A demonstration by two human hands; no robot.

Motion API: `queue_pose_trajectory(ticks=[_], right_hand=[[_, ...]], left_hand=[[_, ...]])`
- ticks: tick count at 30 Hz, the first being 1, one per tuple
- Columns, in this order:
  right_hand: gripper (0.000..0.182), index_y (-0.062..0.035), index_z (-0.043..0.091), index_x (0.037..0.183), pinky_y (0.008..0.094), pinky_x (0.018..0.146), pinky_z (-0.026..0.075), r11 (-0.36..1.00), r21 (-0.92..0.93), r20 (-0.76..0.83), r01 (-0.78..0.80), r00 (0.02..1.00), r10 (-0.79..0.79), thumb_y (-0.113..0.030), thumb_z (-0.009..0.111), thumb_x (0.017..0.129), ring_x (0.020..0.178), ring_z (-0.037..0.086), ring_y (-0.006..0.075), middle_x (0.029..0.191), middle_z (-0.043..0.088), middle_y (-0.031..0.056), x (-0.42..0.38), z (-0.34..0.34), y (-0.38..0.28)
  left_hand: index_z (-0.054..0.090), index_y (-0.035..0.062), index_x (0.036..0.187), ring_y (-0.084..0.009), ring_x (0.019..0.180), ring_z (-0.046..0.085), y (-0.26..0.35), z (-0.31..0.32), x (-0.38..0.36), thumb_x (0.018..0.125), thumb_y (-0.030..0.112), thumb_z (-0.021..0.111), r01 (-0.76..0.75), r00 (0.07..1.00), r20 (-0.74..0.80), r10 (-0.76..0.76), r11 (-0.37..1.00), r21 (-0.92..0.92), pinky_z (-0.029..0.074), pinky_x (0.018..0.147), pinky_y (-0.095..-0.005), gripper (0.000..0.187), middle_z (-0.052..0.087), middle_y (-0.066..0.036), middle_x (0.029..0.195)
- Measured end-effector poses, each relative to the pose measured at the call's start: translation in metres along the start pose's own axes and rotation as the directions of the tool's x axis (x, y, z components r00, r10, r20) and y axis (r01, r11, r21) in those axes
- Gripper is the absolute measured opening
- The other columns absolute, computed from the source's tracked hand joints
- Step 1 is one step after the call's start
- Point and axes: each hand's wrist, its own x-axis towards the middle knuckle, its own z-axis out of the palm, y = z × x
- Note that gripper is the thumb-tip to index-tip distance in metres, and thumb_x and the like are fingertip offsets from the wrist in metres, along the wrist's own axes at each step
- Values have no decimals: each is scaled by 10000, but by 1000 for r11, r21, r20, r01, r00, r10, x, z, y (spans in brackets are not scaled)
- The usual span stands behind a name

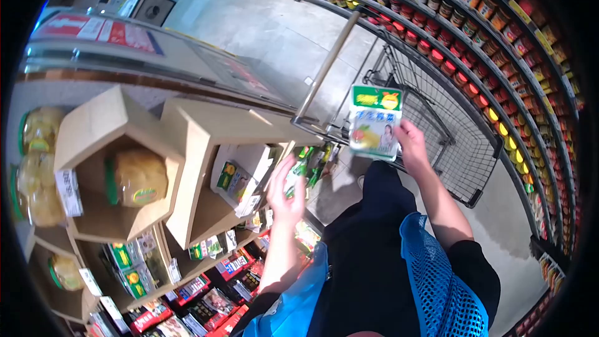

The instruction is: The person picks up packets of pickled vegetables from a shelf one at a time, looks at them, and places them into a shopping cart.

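Observation:
In my right hand (pixel 412 148) is a green-and-white food packet (pixel 374 123), pinched at its right edge between thumb and fingers. Its front faces me, with a green top band and a yellow picture low down. The packet is held up in front of the shopping cart (pixel 462 106). My left hand (pixel 288 195) is raised beside the wooden display shelf, fingers apart and holding nothing. Close by on its left, an angled wooden cubby (pixel 187 196) contains a white carton (pixel 240 178) with a similar green-and-white packet.
Large jars (pixel 142 178) sit in and beside the hexagonal cubbies at left. Red packets (pixel 234 263) fill the lower shelf. Curved shelves of jars (pixel 430 56) run along the right. Grey floor (pixel 274 31) lies between the two sides.

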Motion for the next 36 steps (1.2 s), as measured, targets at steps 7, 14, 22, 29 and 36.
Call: queue_pose_trajectory(ticks=[7,14,22,29,36], right_hand=[[232,14,602,1153,233,798,465,998,-58,454,-1,891,27,-121,530,979,887,572,71,953,649,21,-53,102,-31],[258,15,603,1148,258,746,480,935,-351,424,-48,882,205,-171,531,983,812,602,112,875,637,45,-62,94,9],[219,14,614,1108,252,703,493,916,-401,445,-9,872,204,-138,574,956,766,595,97,864,638,39,-69,72,50],[219,7,634,1059,302,645,473,718,-660,348,223,937,29,-156,601,917,690,589,162,797,635,100,-46,52,40],[222,23,660,944,425,665,501,553,-828,-185,-93,976,-113,-157,562,857,729,656,364,803,679,200,64,-78,140]], left_hand=[[0,100,1542,-217,1256,456,41,15,3,855,-90,575,175,977,-2,-215,801,-573,389,1041,-349,916,406,-168,1406],[329,-30,1408,-227,1052,583,-52,-103,-36,795,-68,627,382,741,-467,-482,875,-297,457,919,-302,683,565,-163,1116],[496,175,1347,-404,1159,541,-110,-125,-28,879,155,546,343,860,-127,-495,376,861,455,961,-461,471,527,-237,1303],[562,184,1269,-378,1140,559,-96,-129,-14,982,432,312,551,581,1,-814,394,735,447,954,-466,454,599,-192,1209],[663,15,1050,-416,1020,596,-110,-126,-10,993,471,336,512,691,-17,-723,472,718,463,879,-467,565,638,-241,1071]])
